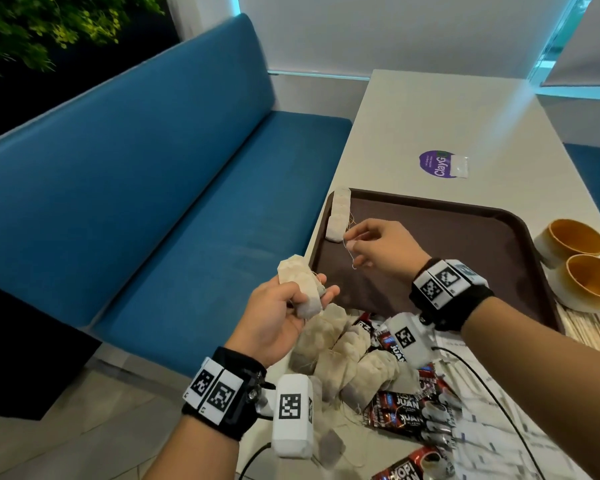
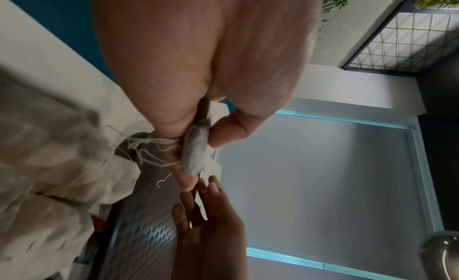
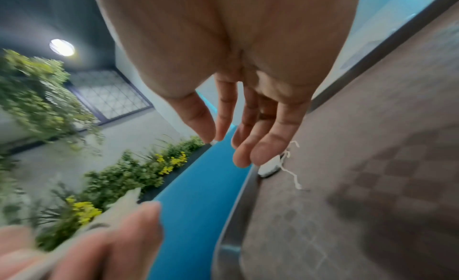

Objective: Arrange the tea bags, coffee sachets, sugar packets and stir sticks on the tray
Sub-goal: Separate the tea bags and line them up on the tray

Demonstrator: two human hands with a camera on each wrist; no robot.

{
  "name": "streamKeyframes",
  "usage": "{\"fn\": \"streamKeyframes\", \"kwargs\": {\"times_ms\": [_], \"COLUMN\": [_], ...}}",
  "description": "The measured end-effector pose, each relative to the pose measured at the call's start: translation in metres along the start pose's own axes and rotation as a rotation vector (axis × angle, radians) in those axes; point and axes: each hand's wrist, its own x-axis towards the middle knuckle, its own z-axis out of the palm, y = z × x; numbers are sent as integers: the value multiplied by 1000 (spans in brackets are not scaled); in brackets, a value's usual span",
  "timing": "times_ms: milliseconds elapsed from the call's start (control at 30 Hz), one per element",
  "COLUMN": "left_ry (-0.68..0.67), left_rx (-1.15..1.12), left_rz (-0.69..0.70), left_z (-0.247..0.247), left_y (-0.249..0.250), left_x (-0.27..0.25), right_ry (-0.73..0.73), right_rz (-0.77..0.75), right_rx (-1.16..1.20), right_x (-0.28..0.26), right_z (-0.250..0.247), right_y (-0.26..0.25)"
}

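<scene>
Head view down over tray [image 1: 430,244]; close wrist views along fingers [image 3: 270,142], tray in both

This looks like a café. A long blue padded bench [image 1: 153,188] sits by a white tabletop [image 1: 430,116] holding a brown plastic tray [image 1: 447,244].

Blue bench [image 1: 174,188], white table [image 1: 430,116]
</scene>
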Motion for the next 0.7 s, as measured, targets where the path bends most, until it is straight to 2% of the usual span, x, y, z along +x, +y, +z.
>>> {"fn": "streamKeyframes", "kwargs": {"times_ms": [333,533,700], "left_ry": [-124,-166,-144], "left_rx": [126,251,244], "left_rz": [-24,9,42], "left_z": [14,19,23], "left_y": [-28,-33,-36], "left_x": [-17,-28,-32], "right_ry": [-95,-14,4], "right_rz": [-38,-117,-95], "right_rx": [135,32,197], "right_x": [-91,-117,-130], "right_z": [2,0,-3], "right_y": [-16,-12,-6]}}
